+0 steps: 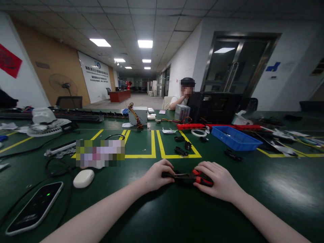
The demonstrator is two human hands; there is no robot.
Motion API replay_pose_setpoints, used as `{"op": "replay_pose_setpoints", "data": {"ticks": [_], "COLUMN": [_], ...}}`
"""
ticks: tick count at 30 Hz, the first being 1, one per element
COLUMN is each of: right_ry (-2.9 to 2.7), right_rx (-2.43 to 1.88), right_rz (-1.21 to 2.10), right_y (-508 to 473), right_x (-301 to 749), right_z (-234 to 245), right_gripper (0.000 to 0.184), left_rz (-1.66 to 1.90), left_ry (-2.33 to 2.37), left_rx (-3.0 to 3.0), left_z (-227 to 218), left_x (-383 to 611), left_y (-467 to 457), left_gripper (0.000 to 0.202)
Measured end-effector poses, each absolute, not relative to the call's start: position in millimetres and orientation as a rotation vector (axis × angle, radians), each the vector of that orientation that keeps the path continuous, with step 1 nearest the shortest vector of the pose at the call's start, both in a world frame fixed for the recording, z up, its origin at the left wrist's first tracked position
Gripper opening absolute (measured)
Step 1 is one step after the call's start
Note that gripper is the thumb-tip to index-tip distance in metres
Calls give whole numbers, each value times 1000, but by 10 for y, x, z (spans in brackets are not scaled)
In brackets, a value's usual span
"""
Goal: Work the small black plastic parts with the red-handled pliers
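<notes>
My right hand (215, 179) is closed on the red-and-black handles of a pair of pliers (188, 176), whose jaws point left. The fingers of my left hand (159, 174) are wrapped round a small dark piece (168, 174) at the jaws' tip. What kind of part it is, and whether the jaws grip it, I cannot tell. Beyond my hands, several coiled black cables (181, 151) lie by a yellow-taped rectangle. Another black cable bundle (233, 155) rests to the right, in front of a blue plastic tray (236, 138).
On the left are a white-edged device (35, 207), a white rounded case (83, 178), loose black cables and a white fan part (48, 123). At the back stand a power supply (138, 116) and a black computer case (215, 107). A person (181, 99) sits behind it.
</notes>
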State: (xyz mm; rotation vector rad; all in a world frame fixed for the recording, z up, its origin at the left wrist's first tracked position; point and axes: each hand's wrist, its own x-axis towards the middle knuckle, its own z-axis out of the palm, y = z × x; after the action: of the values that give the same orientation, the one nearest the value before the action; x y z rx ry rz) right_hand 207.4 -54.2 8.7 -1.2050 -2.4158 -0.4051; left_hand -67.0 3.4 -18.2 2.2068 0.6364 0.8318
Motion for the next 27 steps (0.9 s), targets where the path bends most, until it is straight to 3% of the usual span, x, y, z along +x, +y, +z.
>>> {"op": "replay_pose_setpoints", "data": {"ticks": [27], "right_ry": [-2473], "right_rx": [-1162], "right_rz": [-314], "right_y": [-446], "right_x": [2127], "right_z": [29], "right_gripper": [31], "left_rz": [819], "left_ry": [585], "left_rx": [2248], "left_z": [-192], "left_x": [-702], "left_y": [95], "left_gripper": [17]}}
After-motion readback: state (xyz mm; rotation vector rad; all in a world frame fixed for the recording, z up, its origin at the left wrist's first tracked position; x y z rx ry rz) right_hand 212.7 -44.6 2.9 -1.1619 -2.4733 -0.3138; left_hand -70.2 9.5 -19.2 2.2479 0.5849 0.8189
